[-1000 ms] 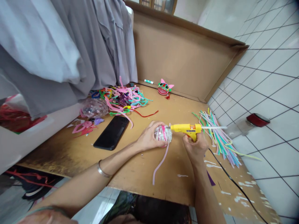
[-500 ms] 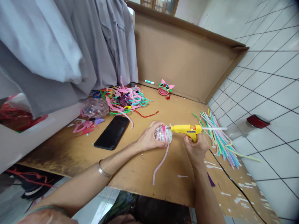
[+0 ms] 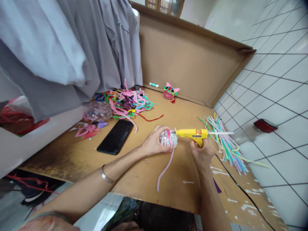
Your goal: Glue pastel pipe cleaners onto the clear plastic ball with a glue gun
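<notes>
My left hand [image 3: 154,140] is closed around a clear plastic ball [image 3: 165,139] with a pink band on it. From the ball a pale pink pipe cleaner [image 3: 166,170] hangs down over the tabletop. In my right hand [image 3: 202,150] is a yellow hot glue gun [image 3: 191,133], gripped by its handle. Its nozzle points left and meets the right side of the ball, by the pink band. A clear glue stick [image 3: 221,132] juts out of the gun's back end.
A black phone [image 3: 115,137] lies left of my hands, before a tangle of pipe cleaners [image 3: 132,99]. More pipe cleaners [image 3: 226,144] lie at right, near a red-lidded jar [image 3: 255,131]. A small pink-eared figure [image 3: 169,91] sits at the back. The gun's black cord [image 3: 240,187] crosses the table.
</notes>
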`<state>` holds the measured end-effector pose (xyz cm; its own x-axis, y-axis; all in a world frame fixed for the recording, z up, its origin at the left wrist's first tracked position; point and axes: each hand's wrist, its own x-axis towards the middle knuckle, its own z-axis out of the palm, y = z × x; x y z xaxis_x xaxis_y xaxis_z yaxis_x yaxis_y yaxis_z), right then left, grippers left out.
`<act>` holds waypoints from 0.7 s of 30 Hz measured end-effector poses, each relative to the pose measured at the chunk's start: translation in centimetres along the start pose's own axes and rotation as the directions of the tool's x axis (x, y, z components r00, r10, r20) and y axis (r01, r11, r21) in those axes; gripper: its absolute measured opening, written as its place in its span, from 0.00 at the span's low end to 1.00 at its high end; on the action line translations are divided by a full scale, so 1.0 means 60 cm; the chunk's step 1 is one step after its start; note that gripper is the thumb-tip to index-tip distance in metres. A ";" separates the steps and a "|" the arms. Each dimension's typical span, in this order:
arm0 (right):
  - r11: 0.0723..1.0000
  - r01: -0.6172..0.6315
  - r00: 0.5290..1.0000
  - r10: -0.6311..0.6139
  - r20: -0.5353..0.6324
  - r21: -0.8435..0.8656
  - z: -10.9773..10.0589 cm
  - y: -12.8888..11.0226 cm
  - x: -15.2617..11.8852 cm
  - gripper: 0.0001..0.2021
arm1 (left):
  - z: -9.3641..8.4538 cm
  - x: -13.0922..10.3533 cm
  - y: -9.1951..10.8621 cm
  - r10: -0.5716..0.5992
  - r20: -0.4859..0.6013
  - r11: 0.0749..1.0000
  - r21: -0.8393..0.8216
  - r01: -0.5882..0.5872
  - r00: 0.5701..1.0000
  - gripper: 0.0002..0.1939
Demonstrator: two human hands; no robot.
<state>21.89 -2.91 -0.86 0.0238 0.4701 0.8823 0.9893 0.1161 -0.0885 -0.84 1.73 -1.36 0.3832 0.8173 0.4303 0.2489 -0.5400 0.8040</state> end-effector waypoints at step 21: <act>1.000 0.004 1.000 -0.004 -0.031 0.020 -0.003 -0.003 0.004 0.03 | 0.000 0.000 0.000 -0.008 0.005 1.000 -0.002 0.008 1.000 0.33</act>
<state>21.72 -2.99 -0.51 0.0246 0.4425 0.8964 0.9863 0.1354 -0.0939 -0.85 1.72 -1.39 0.3856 0.8208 0.4214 0.2506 -0.5328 0.8083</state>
